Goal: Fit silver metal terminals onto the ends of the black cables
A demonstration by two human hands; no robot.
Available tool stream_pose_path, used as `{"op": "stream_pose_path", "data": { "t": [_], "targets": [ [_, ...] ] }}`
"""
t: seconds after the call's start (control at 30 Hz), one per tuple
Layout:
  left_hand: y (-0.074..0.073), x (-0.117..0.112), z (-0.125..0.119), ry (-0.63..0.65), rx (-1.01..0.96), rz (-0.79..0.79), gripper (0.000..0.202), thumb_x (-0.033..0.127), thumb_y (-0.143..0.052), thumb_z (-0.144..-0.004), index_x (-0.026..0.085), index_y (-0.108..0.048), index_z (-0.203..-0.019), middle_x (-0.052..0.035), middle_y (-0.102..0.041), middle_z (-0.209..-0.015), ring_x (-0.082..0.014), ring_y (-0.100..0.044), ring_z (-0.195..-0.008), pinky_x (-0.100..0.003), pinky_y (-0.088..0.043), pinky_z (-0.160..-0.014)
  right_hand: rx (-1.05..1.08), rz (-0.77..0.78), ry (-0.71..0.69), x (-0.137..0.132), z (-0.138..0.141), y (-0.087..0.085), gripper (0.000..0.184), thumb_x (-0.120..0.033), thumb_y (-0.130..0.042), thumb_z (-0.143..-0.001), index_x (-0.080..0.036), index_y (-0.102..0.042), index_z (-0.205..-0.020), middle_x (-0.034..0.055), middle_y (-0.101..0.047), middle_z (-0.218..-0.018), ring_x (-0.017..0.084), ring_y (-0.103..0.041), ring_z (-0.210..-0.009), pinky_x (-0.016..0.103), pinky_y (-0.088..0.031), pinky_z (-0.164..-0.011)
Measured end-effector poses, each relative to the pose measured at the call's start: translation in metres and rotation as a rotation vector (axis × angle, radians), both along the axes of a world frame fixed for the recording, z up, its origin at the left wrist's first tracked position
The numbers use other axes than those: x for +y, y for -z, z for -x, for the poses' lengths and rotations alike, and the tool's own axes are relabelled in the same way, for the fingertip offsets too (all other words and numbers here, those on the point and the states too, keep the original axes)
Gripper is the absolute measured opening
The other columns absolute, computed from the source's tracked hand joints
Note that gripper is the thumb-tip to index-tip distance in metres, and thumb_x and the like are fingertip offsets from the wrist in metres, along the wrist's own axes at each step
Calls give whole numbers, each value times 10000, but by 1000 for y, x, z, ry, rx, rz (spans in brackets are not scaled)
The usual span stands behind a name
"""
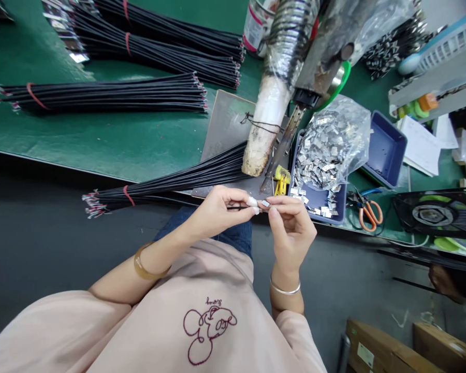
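Observation:
My left hand (pixel 227 210) pinches the end of a black cable (pixel 238 207) between thumb and forefinger, with white tape on a fingertip. Against that end, my right hand (pixel 291 220) grips a small silvery metal connector (pixel 265 203). The fingertips of both hands nearly touch, so the joint between cable and connector is partly hidden. A bundle of black cables (pixel 171 178), tied with a red band, lies at the bench edge just beyond my left hand. Beyond my right hand, a blue tray (pixel 318 199) holds a plastic bag (pixel 330 140) of similar small metal pieces, with several loose ones beside it.
A soldering iron (pixel 283 147) and a wrapped duct (pixel 262 124) hang down above the grey board (pixel 227 122). More tied cable bundles (pixel 120 96) lie on the green bench (pixel 101 142). Orange-handled pliers (pixel 368 215), an empty blue tray (pixel 386 147) and a black fan (pixel 435 212) stand at right.

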State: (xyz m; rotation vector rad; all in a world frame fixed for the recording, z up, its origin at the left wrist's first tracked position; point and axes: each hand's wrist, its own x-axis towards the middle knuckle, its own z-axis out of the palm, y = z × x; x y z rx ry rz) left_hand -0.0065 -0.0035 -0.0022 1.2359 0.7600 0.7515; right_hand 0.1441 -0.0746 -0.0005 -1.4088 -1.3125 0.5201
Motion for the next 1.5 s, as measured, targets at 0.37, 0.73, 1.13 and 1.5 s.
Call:
{"op": "stream_pose_path", "data": {
  "t": [0.37, 0.73, 1.13, 1.5],
  "targets": [
    [-2, 1, 0, -88, -64, 65, 75, 181, -683, -744, 123, -685, -697, -3, -657, -658, -86, -559, -611, -200, -463, -621, -306, -271, 61, -6, 6, 10, 171, -108, -644, -890, -245, -645, -992, 38, -780, -1049, 183, -763, -946, 357, -655, -808],
    [0, 2, -2, -125, -50, 54, 114, 201, -689, -741, 126, -692, -655, -11, -644, -652, -112, -567, -640, -214, -465, -625, -425, -290, 43, 0, 3, 19, 176, -87, -700, -853, -230, -639, -936, 54, -790, -1087, 175, -779, -939, 316, -673, -791],
    [5, 3, -9, -243, 31, -52, 137, 219, -655, -763, 131, -687, -664, 24, -486, -546, -72, -388, -528, -199, -318, -497, -483, -265, 92, 13, 4, 11, 172, -55, -703, -847, -201, -657, -925, 83, -789, -1125, 171, -775, -995, 284, -657, -849],
    [4, 2, -8, -191, 91, -107, 139, 192, -620, -780, 118, -654, -667, 48, -387, -556, -53, -297, -520, -193, -243, -482, -462, -217, 118, 11, 5, 9, 137, -102, -718, -851, -217, -648, -878, 34, -797, -1055, 147, -776, -920, 259, -651, -782]
  ]
}}
